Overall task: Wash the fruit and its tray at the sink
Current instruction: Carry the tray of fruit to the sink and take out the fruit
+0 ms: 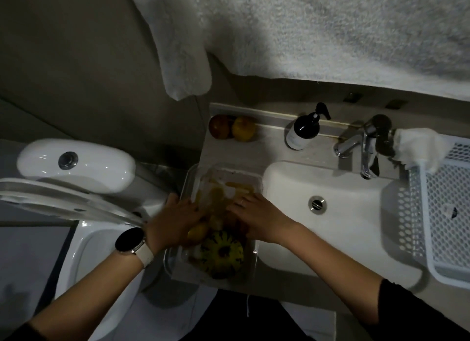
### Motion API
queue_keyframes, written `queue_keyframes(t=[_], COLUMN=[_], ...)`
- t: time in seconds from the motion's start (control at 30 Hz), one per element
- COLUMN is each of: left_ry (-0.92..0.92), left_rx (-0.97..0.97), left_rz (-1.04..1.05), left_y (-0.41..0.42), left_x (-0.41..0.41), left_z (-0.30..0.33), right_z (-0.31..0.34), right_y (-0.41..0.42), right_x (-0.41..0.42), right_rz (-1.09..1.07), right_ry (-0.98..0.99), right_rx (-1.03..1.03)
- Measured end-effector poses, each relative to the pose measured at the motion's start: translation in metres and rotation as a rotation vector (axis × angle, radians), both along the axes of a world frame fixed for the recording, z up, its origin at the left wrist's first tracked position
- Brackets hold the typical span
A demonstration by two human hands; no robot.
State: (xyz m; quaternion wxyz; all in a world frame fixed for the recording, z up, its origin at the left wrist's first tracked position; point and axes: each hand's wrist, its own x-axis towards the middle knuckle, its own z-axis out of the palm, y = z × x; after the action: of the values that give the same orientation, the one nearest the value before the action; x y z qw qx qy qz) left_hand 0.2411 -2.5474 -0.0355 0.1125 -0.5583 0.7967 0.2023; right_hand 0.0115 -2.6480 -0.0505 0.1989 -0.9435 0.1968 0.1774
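Note:
A clear tray (191,180) sits on the counter left of the white sink (292,188). It holds several fruits, among them a large yellow-green pineapple-like fruit (221,254) at the near end and yellow pieces (216,193) farther back. My left hand (175,221), with a watch on its wrist, and my right hand (256,216) both reach into the tray over the fruit in its middle. Motion blur and dim light hide whether the fingers hold anything. Two round fruits, a reddish one (219,126) and a yellow one (243,128), lie on the counter's far edge.
A dark soap pump bottle (304,131) stands behind the sink, and the chrome tap (361,147) is to its right. A white perforated basket (442,208) sits right of the sink. A toilet (76,162) is at the left. A fluffy towel (305,30) hangs above.

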Motion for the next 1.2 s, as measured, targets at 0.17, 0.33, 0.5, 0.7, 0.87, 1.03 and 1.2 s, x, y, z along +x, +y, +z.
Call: queue_keyframes(t=[0.17,0.33,0.5,0.7,0.87,1.03,1.2], left_ry=[-0.049,-0.004,0.268,0.416,0.463,0.378,0.371], left_rx=[-0.010,-0.054,-0.226,-0.114,-0.060,-0.020,-0.073], left_rz=[0.034,0.140,0.439,0.715,0.805,0.809,0.816], left_y=[-0.008,-0.034,-0.083,-0.136,-0.153,-0.153,-0.149], left_x=[0.003,0.015,0.024,0.025,0.014,0.010,0.009], left_z=[-0.003,0.008,0.025,0.012,-0.007,-0.023,-0.030], right_z=[0.001,0.017,0.036,0.020,0.001,-0.013,-0.016], right_y=[-0.004,-0.023,-0.061,-0.092,-0.097,-0.094,-0.092], right_x=[-0.004,0.001,0.017,0.039,0.051,0.055,0.061], right_rz=[-0.030,-0.235,-0.507,-0.785,-0.866,-0.895,-0.923], right_ry=[-0.074,-0.219,-0.347,-0.435,-0.395,-0.341,-0.338], right_rx=[-0.058,-0.010,0.092,0.191,0.192,0.189,0.126])
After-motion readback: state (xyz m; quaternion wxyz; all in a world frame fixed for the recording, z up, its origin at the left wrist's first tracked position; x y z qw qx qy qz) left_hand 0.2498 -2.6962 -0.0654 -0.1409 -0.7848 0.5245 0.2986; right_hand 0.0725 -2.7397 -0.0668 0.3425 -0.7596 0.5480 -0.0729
